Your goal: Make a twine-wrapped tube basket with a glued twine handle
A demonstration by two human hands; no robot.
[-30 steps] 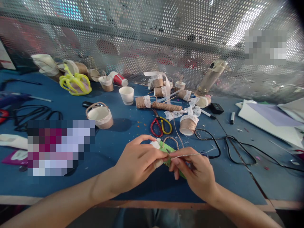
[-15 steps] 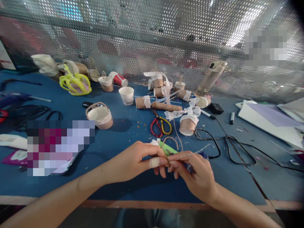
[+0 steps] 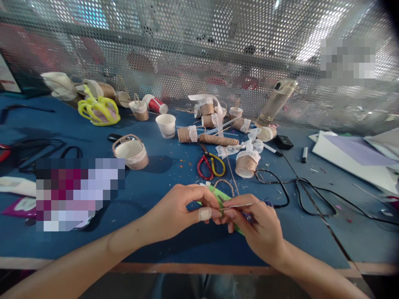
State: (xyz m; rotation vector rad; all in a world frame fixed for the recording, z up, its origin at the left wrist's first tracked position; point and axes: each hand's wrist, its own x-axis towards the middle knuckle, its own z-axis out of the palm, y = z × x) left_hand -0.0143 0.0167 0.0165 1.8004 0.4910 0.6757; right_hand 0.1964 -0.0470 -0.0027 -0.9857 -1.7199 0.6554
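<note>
My left hand (image 3: 183, 211) and my right hand (image 3: 257, 230) meet low over the blue table (image 3: 162, 174), fingertips pinched together. A plaster wraps one left finger. Both pinch a thin strand of jute twine (image 3: 232, 176) that runs up toward the twine-wrapped roll (image 3: 218, 140). A thin glue thread stretches right from my fingers. Under my hands lies a green strip (image 3: 220, 195) with a small twine loop on it. A blue tool is partly hidden in my right palm.
Red and yellow scissors (image 3: 211, 164) lie just beyond my hands. Several twine-wrapped paper cups (image 3: 131, 151) stand around, also a white cup (image 3: 166, 123). Black cables (image 3: 299, 191) loop at the right. Papers (image 3: 358, 155) lie far right, and a perforated metal screen closes the back.
My left fingers have closed down from an open pinch onto the twine beside the right fingertips. The white bit at my left fingertips has gone from sight. The hands stay in place.
</note>
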